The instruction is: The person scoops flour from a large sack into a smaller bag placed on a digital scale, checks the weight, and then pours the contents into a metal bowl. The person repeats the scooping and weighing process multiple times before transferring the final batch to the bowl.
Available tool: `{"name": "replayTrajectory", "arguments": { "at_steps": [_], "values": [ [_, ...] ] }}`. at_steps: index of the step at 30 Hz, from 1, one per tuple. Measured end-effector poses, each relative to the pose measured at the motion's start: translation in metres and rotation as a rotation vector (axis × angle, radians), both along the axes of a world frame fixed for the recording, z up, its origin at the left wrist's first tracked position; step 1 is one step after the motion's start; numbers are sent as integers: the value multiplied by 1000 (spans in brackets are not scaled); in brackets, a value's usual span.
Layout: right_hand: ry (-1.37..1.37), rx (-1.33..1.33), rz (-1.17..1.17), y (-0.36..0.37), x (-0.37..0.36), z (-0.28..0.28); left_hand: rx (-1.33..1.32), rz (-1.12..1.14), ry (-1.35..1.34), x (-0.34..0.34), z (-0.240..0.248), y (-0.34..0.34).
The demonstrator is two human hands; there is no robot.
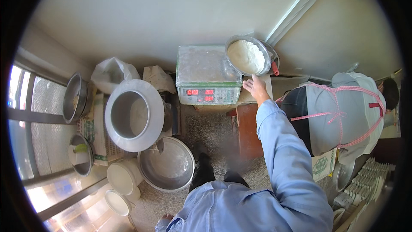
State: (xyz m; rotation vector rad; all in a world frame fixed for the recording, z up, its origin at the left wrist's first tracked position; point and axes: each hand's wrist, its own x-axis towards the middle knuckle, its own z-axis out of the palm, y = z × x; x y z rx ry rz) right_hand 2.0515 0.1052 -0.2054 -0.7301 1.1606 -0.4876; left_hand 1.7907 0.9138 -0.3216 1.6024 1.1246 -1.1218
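My right arm reaches forward in a blue sleeve, and my right hand (256, 88) is at the near rim of a metal bowl (265, 50). Its fingers look stretched out and apart; whether a fingertip touches the rim is hard to tell. White flour (246, 56) is heaped inside the bowl, which overlaps the right edge of a digital scale (208, 66) with a lit red display. Beneath the bowl, a pan's red handle (275, 68) sticks out. Low by my body, my left hand (165, 218) shows only in part, its fingers mostly hidden by the sleeve.
Left of the scale stands a large wide-rimmed metal pot (156, 103), with a broad metal basin (189, 163) on the floor below it. White buckets (121, 178) and metal bowls (90, 154) line the left side. A person (330, 111) in a checked-trim apron bends over at right.
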Motion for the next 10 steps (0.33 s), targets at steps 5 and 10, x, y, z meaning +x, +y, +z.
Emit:
{"name": "replayTrajectory", "arguments": {
  "at_steps": [5, 10],
  "values": [
    [-97, 101, -157, -16, 31, -25, 6, -84, 54, 37, 1, 25],
    [-48, 54, -262, 4, 20, -23, 12, -145, 40, 86, -1, 32]
  ]
}}
